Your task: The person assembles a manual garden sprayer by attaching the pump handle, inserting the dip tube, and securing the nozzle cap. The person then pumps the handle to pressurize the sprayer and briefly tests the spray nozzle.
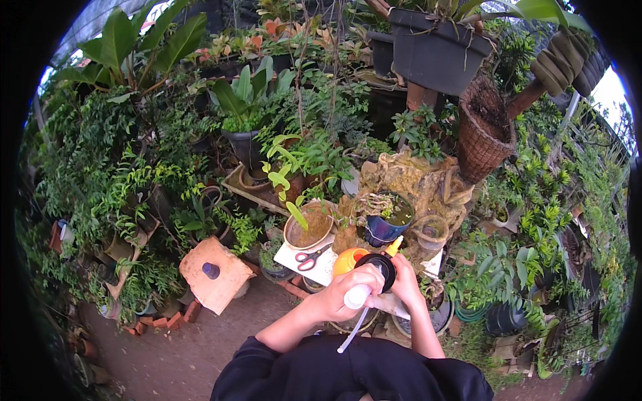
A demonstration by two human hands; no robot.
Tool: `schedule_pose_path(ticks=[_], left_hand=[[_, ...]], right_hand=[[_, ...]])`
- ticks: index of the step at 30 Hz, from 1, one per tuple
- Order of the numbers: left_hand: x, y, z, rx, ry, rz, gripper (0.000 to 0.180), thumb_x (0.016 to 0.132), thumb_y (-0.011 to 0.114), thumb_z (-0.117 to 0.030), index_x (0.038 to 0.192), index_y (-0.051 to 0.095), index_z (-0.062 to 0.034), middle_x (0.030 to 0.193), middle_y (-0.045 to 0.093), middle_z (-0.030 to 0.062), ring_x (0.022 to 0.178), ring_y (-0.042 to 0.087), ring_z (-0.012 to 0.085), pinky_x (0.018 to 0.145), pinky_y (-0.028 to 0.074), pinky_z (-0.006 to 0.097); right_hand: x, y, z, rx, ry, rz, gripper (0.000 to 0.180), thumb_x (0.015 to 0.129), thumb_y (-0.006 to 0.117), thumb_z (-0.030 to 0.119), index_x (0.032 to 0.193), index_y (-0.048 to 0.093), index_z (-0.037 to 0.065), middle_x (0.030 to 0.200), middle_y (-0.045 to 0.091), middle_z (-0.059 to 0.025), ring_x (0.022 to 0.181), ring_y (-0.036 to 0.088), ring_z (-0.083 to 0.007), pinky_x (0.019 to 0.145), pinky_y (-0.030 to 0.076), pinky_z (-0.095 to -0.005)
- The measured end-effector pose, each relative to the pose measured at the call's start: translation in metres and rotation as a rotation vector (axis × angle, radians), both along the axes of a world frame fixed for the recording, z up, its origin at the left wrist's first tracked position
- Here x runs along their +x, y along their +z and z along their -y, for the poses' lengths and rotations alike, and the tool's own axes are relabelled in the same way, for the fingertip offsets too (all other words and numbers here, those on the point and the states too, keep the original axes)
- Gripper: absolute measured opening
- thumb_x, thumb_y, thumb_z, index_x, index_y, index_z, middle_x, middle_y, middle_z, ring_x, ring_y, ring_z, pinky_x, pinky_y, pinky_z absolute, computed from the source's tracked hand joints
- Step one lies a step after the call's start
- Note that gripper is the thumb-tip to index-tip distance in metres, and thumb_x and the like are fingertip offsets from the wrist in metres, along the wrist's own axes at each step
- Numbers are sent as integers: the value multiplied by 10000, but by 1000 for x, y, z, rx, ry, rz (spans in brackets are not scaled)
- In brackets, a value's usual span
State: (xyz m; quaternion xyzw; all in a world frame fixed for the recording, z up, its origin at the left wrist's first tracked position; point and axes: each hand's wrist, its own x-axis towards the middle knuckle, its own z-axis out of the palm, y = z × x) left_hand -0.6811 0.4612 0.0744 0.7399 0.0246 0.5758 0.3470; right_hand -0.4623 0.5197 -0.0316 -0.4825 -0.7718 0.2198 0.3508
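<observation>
Both hands are in front of my body, holding a sprayer's pump head [383,266], black with a yellow nozzle [394,246]. My left hand [348,291] is wrapped round its white cylinder [358,295], whose end points toward me. A thin translucent tube [349,339] hangs down below it. My right hand [405,284] grips the black part's right side, close under the nozzle; some fingers are hidden. Just left of the black part stands an orange rounded tank [348,260] with an opening at its top, partly covered by my hand. Red-and-black scissors [309,260] lie left of it on a white board [289,256].
Beyond the hands stand a round tan pot [309,226], a dark blue pot [382,230] and a rough yellowish rock [408,175]. To the left, a small purple object [210,270] sits on a square tile [215,284]. A black planter [438,52] overhangs at upper right.
</observation>
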Motion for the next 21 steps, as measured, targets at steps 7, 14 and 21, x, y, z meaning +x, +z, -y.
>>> schedule_pose_path(ticks=[7, 14, 21], left_hand=[[5, 6, 15, 38, -11, -107, 392, 832, 727, 0, 1142, 489, -27, 935, 569, 114, 857, 589, 300, 803, 486, 417], [-24, 19, 19, -106, 6, 305, 264, 1016, 584, -286, 1087, 487, -52, 842, 550, 89, 772, 570, 222, 763, 491, 398], [-133, 35, 66, -240, 342, 512, 434, 984, 592, -465, 999, 407, -73, 712, 449, 22, 607, 493, 148, 624, 458, 337]], right_hand=[[-6, 6, 5, 13, 86, -135, 399, 797, 714, 90, 1177, 630, 2, 1083, 608, -164, 973, 633, -328, 818, 514, -390], [-5, 5, 3, -238, 97, -294, 562, 826, 700, 87, 1357, 527, 16, 1204, 599, -134, 1102, 614, -235, 931, 511, -353], [-20, -5, 0, -236, 288, -334, 817, 813, 811, 279, 1476, 400, 39, 1452, 472, -127, 1352, 457, -260, 1122, 381, -419]])
